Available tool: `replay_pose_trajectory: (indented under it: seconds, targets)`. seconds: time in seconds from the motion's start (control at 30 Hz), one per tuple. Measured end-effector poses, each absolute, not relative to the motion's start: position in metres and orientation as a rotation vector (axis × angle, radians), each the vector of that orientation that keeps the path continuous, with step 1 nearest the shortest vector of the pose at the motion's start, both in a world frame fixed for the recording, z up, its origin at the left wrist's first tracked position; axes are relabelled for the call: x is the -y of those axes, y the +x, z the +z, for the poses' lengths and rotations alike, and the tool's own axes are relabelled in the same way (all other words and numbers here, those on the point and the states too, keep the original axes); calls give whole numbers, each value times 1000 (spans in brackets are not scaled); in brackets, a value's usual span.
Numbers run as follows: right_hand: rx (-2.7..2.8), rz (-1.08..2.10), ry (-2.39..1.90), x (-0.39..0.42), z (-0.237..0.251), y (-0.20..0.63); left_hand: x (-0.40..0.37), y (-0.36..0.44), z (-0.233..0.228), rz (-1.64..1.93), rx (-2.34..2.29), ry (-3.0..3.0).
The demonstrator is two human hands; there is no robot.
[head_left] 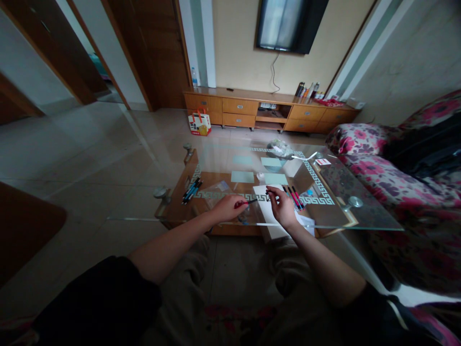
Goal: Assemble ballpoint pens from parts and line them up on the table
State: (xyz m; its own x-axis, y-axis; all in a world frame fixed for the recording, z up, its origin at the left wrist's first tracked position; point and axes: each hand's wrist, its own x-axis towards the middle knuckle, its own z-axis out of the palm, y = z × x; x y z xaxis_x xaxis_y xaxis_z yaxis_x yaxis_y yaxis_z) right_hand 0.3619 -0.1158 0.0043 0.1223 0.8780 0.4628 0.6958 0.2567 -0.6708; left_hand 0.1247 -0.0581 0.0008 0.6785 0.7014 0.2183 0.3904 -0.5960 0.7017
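Observation:
Over the near edge of the glass table (173, 168), my left hand (228, 208) pinches a slim pen (252, 201) with a black end pointing right and a bit of red at the fingers. To its right, my right hand (281, 206) is closed at the fingertips on a small dark piece (267, 193), perhaps a pen cap; it is too small to be sure. The two pieces are apart. Beside my right hand lie several pink-and-black pens (296, 198). A bunch of blue-and-black pens (191, 191) lies left of my left hand. A white box or sheet (268, 211) shows beneath my hands.
A crumpled clear plastic bag (280, 149) and a red-and-white card (323, 162) lie toward the table's far side. Beyond stands a wooden TV cabinet (237, 105), with a paper carrier bag (199, 124) on the floor. A floral sofa (363, 144) borders the right.

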Motion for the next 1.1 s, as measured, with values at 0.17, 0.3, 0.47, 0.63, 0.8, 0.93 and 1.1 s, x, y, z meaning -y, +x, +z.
replay_pose_trajectory:
  seconds: [0.17, 0.3, 0.47, 0.63, 0.8, 0.93, 1.1]
  targets:
    - [1613, 343, -1443, 118, 7, 358, 58, 125, 2, 678, -863, 2253]
    - [1580, 401, -1435, 119, 8, 355, 58, 126, 1, 687, -876, 2250]
    - [1534, 419, -1433, 118, 5, 355, 57, 126, -1, 708, -882, 2251]
    - [1553, 424, -1439, 117, 6, 356, 56, 126, 0, 720, -884, 2265]
    - [1551, 359, -1452, 119, 10, 353, 57, 126, 0, 733, -894, 2254]
    - [1533, 351, -1446, 120, 12, 352, 57, 126, 0, 739, -887, 2258]
    - [1535, 377, -1417, 120, 10, 352, 56, 126, 0, 751, -887, 2269]
